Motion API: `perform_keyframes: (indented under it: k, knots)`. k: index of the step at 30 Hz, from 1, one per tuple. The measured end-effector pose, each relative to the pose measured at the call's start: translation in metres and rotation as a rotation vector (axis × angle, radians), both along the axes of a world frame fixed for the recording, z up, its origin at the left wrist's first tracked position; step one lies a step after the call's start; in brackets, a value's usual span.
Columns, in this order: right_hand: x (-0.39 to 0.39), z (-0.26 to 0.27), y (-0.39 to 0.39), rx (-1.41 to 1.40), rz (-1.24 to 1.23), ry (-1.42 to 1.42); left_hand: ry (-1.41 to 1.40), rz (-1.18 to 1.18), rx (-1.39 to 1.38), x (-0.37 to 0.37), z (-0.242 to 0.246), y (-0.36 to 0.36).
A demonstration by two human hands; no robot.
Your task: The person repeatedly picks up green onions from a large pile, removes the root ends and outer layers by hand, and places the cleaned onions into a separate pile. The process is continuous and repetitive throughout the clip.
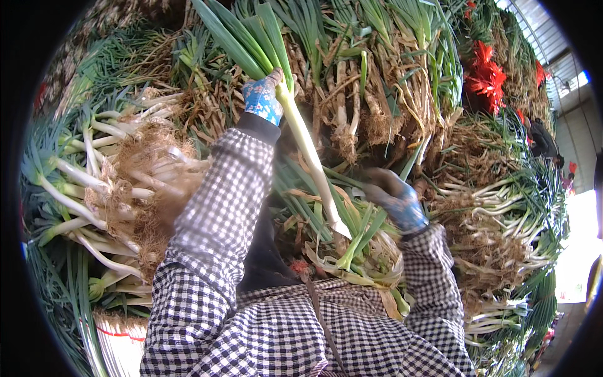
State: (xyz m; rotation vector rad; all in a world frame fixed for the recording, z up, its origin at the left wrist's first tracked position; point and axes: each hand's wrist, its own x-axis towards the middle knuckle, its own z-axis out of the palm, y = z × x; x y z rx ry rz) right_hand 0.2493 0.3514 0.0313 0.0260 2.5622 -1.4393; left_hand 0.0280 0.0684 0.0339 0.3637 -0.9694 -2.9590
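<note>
My left hand [264, 96], in a blue floral glove with bare fingertips, grips a leek [308, 141] just below its green leaves. The leek's white shaft slants down to the right, its roots hidden or absent at the pale pointed end. My right hand [395, 195], in a matching glove, is blurred beside loose green leaves right of the shaft; whether its fingers hold a leaf cannot be told. Stripped leaves and dry husks [372, 254] lie heaped below both hands, over my lap.
Untrimmed leeks [348, 99] with brown husks stand ahead. Whiter leeks with roots [89, 179] are piled left, near a red-tied bundle [120, 334]. More leeks [499, 226] lie right, below red ties [487, 77]. Another person [544, 141] is at the far right.
</note>
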Motion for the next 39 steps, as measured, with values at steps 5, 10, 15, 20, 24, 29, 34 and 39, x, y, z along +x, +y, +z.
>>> perform_keyframes:
  k: [5, 10, 15, 20, 24, 29, 34, 39]
  knots:
    - [0.024, -0.028, -0.081, -0.055, 0.128, -0.225, -0.071, 0.017, 0.105, 0.002, 0.016, -0.024]
    - [0.050, -0.026, -0.084, -0.476, 0.025, -0.263, -0.127, -0.033, -0.204, 0.003, 0.011, -0.041]
    - [0.022, 0.001, -0.100, -0.769, 0.068, -0.221, -0.059, -0.232, -0.139, 0.000, -0.018, -0.016]
    - [0.071, -0.004, -0.089, -0.851, -0.005, -0.323, -0.284, -0.177, 0.115, -0.018, -0.044, -0.025]
    - [0.166, -0.012, -0.029, -0.721, 0.041, -0.450, -0.333, 0.061, 0.117, -0.050, -0.081, -0.063]
    - [0.278, 0.028, 0.038, -0.779, -0.559, -0.519, -0.318, 0.284, 0.055, -0.068, -0.094, -0.099]
    - [0.241, 0.035, 0.037, -0.265, -0.396, -0.347, 0.010, 0.114, 0.069, -0.003, -0.014, -0.054]
    - [0.161, -0.004, 0.014, 0.474, 0.359, 0.248, 0.203, 0.103, 0.009, 0.040, 0.089, -0.092]
